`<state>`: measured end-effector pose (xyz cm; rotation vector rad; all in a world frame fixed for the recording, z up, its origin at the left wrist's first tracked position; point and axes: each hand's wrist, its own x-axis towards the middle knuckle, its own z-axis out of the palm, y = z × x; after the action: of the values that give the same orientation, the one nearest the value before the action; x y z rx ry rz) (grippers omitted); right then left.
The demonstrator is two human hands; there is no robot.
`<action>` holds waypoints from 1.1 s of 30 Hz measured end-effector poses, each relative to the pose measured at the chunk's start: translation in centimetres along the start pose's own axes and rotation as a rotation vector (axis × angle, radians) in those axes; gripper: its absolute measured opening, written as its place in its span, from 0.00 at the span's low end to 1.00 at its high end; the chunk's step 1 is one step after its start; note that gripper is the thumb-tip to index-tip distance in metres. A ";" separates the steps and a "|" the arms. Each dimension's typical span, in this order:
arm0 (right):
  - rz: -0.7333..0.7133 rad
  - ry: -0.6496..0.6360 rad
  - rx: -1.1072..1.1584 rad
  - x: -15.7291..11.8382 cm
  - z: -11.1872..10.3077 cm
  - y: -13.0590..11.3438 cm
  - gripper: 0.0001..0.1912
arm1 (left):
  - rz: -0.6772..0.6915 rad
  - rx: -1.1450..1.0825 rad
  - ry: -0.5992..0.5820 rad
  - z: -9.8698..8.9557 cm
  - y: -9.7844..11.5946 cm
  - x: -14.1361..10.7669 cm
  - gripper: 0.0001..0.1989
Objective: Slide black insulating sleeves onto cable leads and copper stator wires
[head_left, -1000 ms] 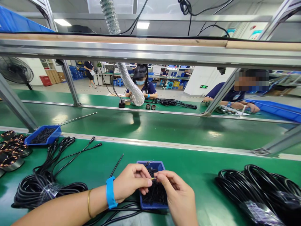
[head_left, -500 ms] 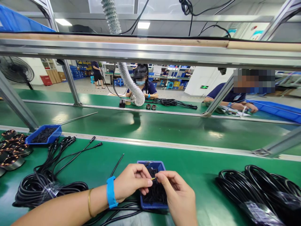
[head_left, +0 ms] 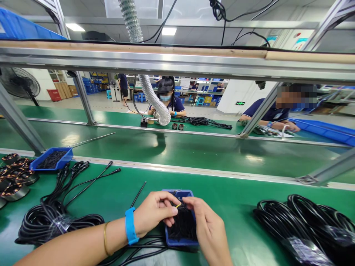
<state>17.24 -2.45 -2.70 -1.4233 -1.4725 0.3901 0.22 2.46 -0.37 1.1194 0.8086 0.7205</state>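
Observation:
Thumb and fingers of my left hand (head_left: 158, 211) pinch a thin yellow wire (head_left: 179, 205) above a small blue bin (head_left: 181, 242). Short black tubes (head_left: 181, 225) fill that bin. My right hand (head_left: 208, 225) is over the bin's right side, its bent fingertips close to the wire's end; whether they hold a tiny piece is too small to tell. A blue strap (head_left: 131, 226) and a gold bangle are on my left wrist and forearm. Black cables run beneath my left forearm and beside the bin.
Coiled black cables (head_left: 55, 225) lie left, with copper-wound motor parts (head_left: 16, 190) and another blue bin (head_left: 63, 160) behind. More cable coils (head_left: 294, 221) are at right. A metal frame (head_left: 177, 170) crosses behind the bin; people sit beyond it.
My right hand's fingers have moved slightly up and opened a little from the wire, which now shows more of its length. My left hand keeps its pinch, almost unmoved.

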 end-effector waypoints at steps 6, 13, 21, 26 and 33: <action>-0.367 -0.179 -0.722 -0.5 1.4 1.6 0.10 | -0.006 -0.020 0.007 -0.1 0.1 0.1 0.24; -0.342 -0.226 -0.643 -0.5 1.5 2.3 0.09 | -0.041 -0.012 -0.009 -0.1 0.0 0.0 0.22; -0.057 0.012 0.080 0.0 -0.7 -0.1 0.10 | -0.082 0.026 -0.029 -0.3 0.1 0.0 0.21; -0.140 0.035 0.086 0.1 -0.6 -1.0 0.07 | -0.085 0.031 -0.046 -0.3 0.1 0.1 0.21; -0.154 0.065 0.027 0.0 -0.6 -1.1 0.08 | -0.089 0.034 -0.026 -0.1 0.3 -0.1 0.23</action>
<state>17.10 -2.90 -1.59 -1.2797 -1.5074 0.2640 0.05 2.56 -0.15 1.1141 0.8457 0.6189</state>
